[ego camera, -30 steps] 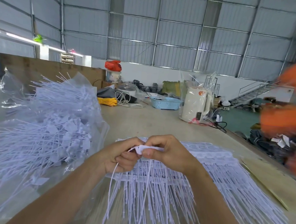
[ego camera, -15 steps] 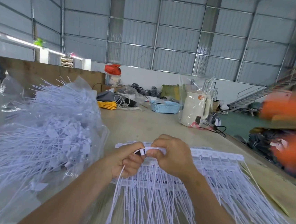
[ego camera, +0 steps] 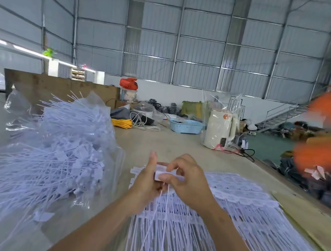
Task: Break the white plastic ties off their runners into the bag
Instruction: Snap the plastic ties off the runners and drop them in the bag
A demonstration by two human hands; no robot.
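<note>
**Ties pinched above the pile**

A clear bag (ego camera: 36,153) (bulging with loose ties) sits at left. The left hand (ego camera: 147,182) and right hand (ego camera: 187,184) both pinch white ties (ego camera: 163,174) over the runners (ego camera: 235,192) on the desk (ego camera: 159,141).

The hall is bright with soft, even daylight; a strong white strip of light (ego camera: 16,47) glows at the upper left, almost overexposed. Shadows on the table (ego camera: 159,143) are weak and diffuse. The wide-angle lens bends the wall panels (ego camera: 198,47) near the edges. An orange shape (ego camera: 325,136) at the right border is heavily smeared by motion blur. The clear bag (ego camera: 101,107) shows small glare spots, and the whole picture is slightly soft.
</note>
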